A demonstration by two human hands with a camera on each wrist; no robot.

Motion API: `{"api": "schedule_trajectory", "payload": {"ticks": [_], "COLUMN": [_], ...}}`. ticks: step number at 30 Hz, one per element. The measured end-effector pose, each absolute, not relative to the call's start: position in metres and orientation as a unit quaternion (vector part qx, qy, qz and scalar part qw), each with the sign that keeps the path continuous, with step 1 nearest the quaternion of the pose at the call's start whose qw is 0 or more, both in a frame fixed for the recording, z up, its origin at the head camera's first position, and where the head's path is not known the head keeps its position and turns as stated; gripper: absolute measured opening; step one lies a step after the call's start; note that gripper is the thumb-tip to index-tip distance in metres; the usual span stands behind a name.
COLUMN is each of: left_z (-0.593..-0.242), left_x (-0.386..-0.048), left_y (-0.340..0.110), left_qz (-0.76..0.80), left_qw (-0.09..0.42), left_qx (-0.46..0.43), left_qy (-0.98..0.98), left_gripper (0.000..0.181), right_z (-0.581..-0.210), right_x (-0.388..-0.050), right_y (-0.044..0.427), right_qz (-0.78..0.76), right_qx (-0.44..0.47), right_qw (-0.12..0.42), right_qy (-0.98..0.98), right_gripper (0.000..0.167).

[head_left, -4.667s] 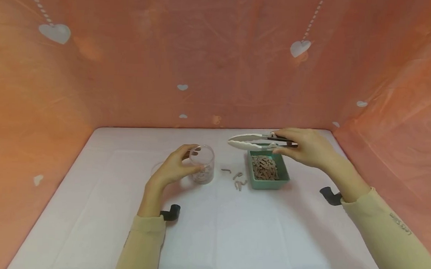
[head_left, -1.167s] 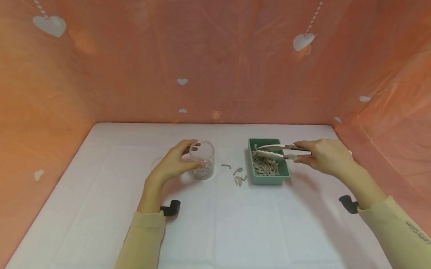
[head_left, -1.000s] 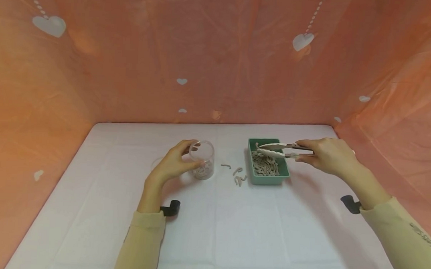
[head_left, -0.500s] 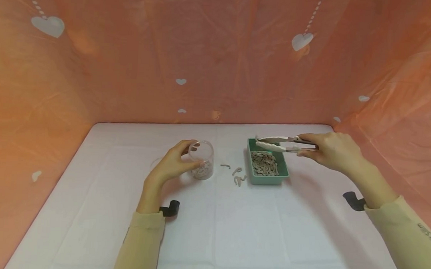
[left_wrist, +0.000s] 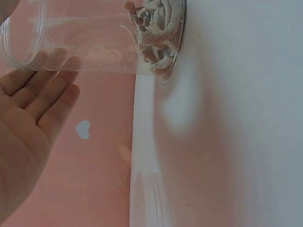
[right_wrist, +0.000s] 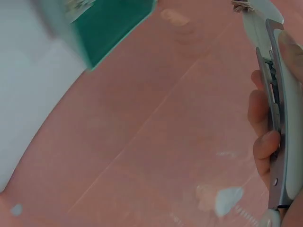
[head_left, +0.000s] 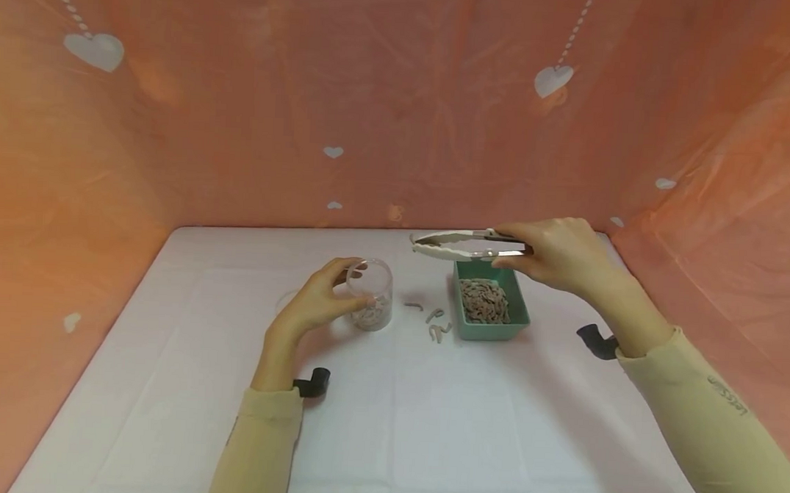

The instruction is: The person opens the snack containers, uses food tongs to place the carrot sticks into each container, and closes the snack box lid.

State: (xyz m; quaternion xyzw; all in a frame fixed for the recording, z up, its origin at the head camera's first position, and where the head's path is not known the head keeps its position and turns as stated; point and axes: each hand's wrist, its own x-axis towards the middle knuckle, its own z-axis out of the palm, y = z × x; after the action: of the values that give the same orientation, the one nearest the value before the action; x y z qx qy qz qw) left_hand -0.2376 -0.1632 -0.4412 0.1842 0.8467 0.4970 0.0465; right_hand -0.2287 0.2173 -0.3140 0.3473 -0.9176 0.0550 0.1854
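My left hand [head_left: 320,298] holds a clear plastic jar [head_left: 381,294] upright on the table, thumb and fingers around its sides. Dry, brownish twisted strips [left_wrist: 161,38] lie at the jar's bottom, seen closely in the left wrist view. With my right hand [head_left: 560,255] I grip white-tipped metal tongs [head_left: 444,253], raised above the table and pointing left. Their tips stand between the jar and a green rectangular tray [head_left: 497,332]. A small bunch of strips [right_wrist: 240,6] is caught at the tong tips in the right wrist view. More strips [head_left: 485,302] fill part of the tray.
Several loose strips [head_left: 435,316] lie on the white-covered table [head_left: 454,411] between jar and tray. A clear round lid [left_wrist: 154,198] lies left of the jar, partly hidden by my left hand. Orange-pink curtains [head_left: 401,114] with hearts surround the table.
The tongs have been lowered into the tray, lifted out with strips at their tips, and moved left toward the jar. My left hand and the jar have stayed in place.
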Motion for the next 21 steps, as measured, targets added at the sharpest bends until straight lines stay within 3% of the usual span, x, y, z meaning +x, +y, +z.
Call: {"api": "schedule_trajectory", "payload": {"ticks": [21], "left_z": [-0.443], "left_x": [-0.241], "left_y": [-0.157], "left_qz": [0.498], "left_qw": [0.047], "left_qx": [0.185], "left_qy": [0.846], "left_gripper": [0.077], "right_z": [-0.337], "right_x": [-0.241], "right_y": [0.157], "right_qz": [0.077], "right_qx": [0.418], "right_qw": [0.155], "right_qy": [-0.892], "right_gripper": [0.047]}}
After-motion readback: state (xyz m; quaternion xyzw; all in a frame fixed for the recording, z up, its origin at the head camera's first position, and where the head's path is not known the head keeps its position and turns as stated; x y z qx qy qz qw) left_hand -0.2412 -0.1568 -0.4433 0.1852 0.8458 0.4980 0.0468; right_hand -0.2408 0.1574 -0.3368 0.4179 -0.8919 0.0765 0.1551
